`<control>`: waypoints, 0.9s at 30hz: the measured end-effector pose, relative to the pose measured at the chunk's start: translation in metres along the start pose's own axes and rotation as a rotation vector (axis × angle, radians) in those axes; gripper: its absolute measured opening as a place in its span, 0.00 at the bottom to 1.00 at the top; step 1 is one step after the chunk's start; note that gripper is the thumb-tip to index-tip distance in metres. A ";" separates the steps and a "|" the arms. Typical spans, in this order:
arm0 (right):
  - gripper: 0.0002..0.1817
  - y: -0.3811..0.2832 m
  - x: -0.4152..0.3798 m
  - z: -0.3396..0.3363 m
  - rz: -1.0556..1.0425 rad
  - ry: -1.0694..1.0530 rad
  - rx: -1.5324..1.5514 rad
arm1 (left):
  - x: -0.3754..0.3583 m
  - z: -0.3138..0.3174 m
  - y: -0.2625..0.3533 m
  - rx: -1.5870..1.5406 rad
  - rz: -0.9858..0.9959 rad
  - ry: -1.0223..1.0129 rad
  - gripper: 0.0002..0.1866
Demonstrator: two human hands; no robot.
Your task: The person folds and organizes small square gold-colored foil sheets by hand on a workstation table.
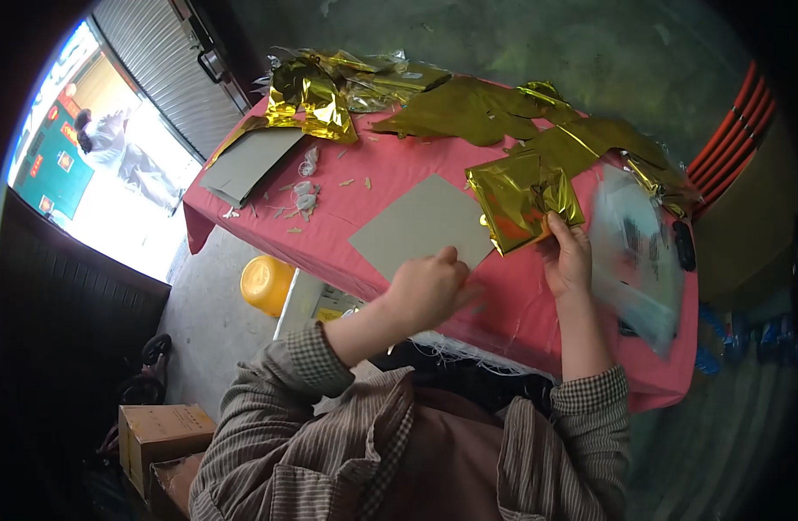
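My right hand (567, 259) pinches the near right corner of a square panel wrapped in shiny gold foil (522, 198), thumb on top, held tilted above the table. My left hand (427, 291) is closed, fingers curled, over the near edge of a flat grey board (420, 224). What its fingers hold, if anything, is hidden. The grey board lies on the pink tablecloth (373, 156), and the gold panel overlaps its right corner in this view. Loose sheets of gold foil (458, 111) spread along the far side of the table.
Left on the table are a stack of grey boards (253, 165), white string bundles (305, 195) and small scraps. Clear plastic bags (635, 252) lie at right beside a black object (684, 246). A yellow bucket (267, 285) and cardboard box (162, 434) stand on the floor; a person (121, 152) is outside the doorway.
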State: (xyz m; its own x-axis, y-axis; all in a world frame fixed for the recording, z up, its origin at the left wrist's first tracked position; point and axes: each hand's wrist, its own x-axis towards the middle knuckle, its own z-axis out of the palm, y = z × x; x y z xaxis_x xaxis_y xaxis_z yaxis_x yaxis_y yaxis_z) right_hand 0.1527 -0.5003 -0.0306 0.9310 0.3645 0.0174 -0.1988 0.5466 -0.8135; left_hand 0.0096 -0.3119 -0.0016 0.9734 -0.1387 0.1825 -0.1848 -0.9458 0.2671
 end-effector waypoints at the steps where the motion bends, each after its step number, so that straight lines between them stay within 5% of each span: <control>1: 0.04 0.001 0.000 -0.001 0.006 0.004 -0.008 | 0.002 -0.006 -0.006 -0.082 -0.009 -0.024 0.11; 8: 0.04 0.005 -0.001 0.013 0.027 0.101 -0.033 | 0.037 -0.015 -0.126 0.165 -0.336 0.290 0.20; 10: 0.04 0.004 -0.001 0.014 0.018 0.097 -0.038 | 0.046 -0.021 -0.131 -0.008 -0.407 -0.031 0.22; 16: 0.04 0.009 0.001 0.011 0.014 0.080 -0.049 | 0.064 -0.042 -0.121 -0.113 -0.497 -0.315 0.20; 27: 0.07 0.017 -0.001 0.006 0.067 -0.156 -0.183 | 0.052 -0.009 -0.121 -0.159 -0.340 0.018 0.16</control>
State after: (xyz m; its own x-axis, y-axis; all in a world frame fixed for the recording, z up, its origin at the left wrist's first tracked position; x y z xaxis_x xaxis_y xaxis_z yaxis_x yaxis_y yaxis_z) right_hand 0.1463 -0.4868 -0.0407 0.8562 0.5152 0.0384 -0.1862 0.3771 -0.9073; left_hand 0.0811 -0.2022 -0.0164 0.9804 0.1822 0.0745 0.1286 -0.8793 0.4585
